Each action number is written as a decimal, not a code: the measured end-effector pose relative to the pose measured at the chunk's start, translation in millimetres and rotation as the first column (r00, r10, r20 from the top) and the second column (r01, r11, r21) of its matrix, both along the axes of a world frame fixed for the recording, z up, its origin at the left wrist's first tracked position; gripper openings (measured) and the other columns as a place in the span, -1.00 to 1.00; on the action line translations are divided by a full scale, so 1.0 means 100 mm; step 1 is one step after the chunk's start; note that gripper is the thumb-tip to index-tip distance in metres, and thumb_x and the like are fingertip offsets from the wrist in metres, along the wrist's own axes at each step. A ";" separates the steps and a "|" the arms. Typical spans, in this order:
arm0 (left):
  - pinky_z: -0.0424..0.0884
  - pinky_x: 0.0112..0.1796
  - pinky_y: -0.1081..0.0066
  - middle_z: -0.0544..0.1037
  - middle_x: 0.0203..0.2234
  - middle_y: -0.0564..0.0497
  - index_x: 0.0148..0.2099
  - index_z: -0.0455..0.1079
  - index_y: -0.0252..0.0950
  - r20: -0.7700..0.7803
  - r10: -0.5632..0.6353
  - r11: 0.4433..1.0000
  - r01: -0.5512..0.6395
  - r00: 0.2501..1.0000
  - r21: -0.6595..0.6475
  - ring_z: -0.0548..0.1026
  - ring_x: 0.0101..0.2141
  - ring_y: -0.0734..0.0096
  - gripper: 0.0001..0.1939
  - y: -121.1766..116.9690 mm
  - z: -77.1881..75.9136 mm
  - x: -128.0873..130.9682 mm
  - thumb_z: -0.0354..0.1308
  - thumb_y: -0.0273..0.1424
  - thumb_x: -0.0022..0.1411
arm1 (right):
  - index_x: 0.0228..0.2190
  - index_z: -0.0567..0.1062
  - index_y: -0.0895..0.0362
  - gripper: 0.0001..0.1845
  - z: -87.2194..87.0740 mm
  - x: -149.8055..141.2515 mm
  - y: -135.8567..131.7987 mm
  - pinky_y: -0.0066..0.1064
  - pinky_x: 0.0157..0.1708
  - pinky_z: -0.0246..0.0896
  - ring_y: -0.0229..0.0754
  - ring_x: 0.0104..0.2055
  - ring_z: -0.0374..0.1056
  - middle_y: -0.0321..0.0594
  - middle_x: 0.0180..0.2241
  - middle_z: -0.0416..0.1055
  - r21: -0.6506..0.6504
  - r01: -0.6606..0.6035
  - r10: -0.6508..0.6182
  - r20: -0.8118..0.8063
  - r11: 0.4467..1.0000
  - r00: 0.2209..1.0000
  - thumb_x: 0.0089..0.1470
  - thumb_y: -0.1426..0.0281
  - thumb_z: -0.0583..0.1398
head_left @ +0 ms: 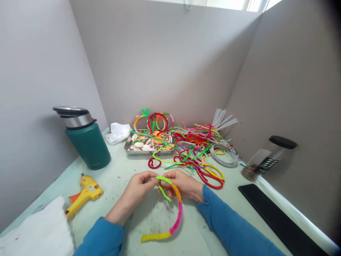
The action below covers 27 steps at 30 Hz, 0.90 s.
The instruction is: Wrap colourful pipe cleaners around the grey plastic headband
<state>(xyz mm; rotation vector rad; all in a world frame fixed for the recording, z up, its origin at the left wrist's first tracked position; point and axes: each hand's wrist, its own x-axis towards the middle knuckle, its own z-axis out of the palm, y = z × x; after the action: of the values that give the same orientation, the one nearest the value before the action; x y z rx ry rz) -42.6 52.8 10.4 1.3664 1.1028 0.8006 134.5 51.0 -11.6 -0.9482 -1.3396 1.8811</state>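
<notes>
A curved wire wrapped in pipe cleaner runs lime green, orange, pink and yellow, hanging in an arc between my forearms, its yellow end toward me. My left hand is closed in a pinch on the wire's thin bare end. Beside it, my right hand has its fingers closed around the lime-green part, partly hidden behind the wrapped wire. A loose tail of lime-green pipe cleaner dangles below the fingers. Both hands are close together above the table.
Behind the hands are a metal tray of shells with pipe-cleaner rings, a pile of pipe cleaners and a grey wire coil. At left are a green bottle, yellow glue gun and white cloth; at right, a clear jar.
</notes>
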 end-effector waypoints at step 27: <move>-0.02 -0.61 0.53 0.29 -0.68 0.18 -0.28 0.43 -0.34 -0.046 -0.044 0.998 0.046 0.998 0.045 0.06 -0.70 0.64 -0.68 -0.02 -0.01 0.01 0.15 -0.19 0.02 | -0.52 0.49 0.18 -0.84 -0.08 0.00 0.11 -0.50 -0.49 0.05 -0.30 -0.48 0.24 -0.31 -0.55 0.39 0.664 0.212 -0.540 0.336 0.717 0.771 -0.05 0.33 0.21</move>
<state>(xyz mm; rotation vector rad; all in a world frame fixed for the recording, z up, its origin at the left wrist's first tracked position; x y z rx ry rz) -41.1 50.4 9.8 1.4497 1.0902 0.7699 134.2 61.7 -20.0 -1.3023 -1.7160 0.7910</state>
